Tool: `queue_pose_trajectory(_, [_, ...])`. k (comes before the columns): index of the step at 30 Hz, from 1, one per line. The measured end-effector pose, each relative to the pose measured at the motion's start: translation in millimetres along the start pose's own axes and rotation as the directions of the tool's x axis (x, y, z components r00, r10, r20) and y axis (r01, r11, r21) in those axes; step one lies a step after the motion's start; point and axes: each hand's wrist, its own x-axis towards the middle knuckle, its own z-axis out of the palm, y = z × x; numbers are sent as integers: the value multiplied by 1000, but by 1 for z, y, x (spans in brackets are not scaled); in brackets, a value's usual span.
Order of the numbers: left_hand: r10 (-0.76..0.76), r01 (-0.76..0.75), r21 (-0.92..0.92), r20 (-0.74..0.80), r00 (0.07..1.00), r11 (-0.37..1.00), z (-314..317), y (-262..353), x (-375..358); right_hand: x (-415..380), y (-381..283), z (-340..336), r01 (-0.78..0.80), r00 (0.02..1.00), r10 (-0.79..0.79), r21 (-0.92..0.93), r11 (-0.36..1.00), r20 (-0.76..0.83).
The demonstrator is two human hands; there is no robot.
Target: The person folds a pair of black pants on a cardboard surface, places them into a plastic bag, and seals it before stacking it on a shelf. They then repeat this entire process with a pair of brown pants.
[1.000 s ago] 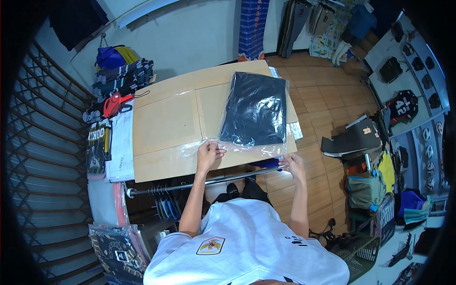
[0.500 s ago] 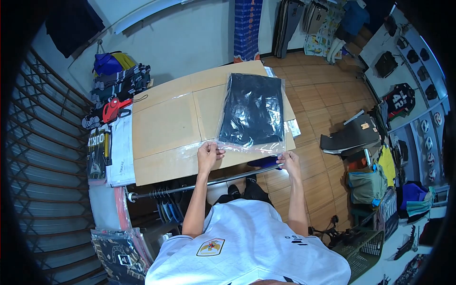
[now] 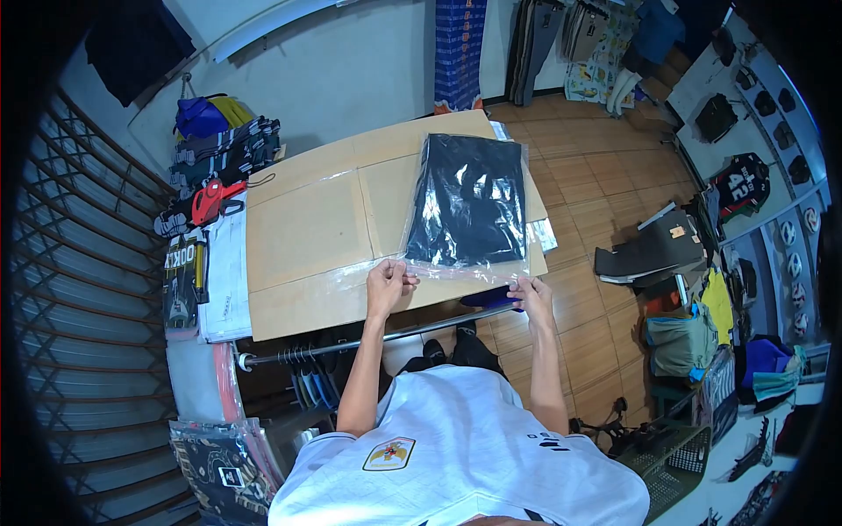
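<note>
A clear plastic bag with a folded black garment inside lies on the right part of a cardboard-topped table. Its near edge, a loose transparent flap, faces me. My left hand pinches the flap's left corner, just over the cardboard's front edge. At the right corner, my right hand grips the same flap between thumb and fingers, beyond the table's edge. Glare on the plastic hides the garment's details.
Left on the table are a red tape dispenser, stacked folded clothes and a packaged dark shirt. A metal rail with hangers runs below the front edge. A green plastic basket stands at right.
Both hands stay on the bag's near edge, with only slight finger shifts. The bag lies essentially where it was; the whole view has shifted a little.
</note>
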Motion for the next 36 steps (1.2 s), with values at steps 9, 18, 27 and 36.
queue_pose_trajectory(9, [-91, 91, 14, 32, 995, 996, 2, 5, 5, -6, -7, 16, -69, 997, 70, 19, 997, -28])
queue_pose_trajectory(18, [-17, 19, 117, -18, 1000, 993, 6, 6, 0, -2, -4, 16, -78, 997, 79, 122, 990, -8])
queue_pose_trajectory(27, [-59, 57, 85, 14, 998, 995, 9, 9, 2, -7, -4, 30, -108, 994, 112, 166, 980, -13])
queue_pose_trajectory(36, [-96, 97, 66, -10, 995, 993, 9, 18, 1, -6, 0, 31, -100, 993, 109, 170, 980, -42])
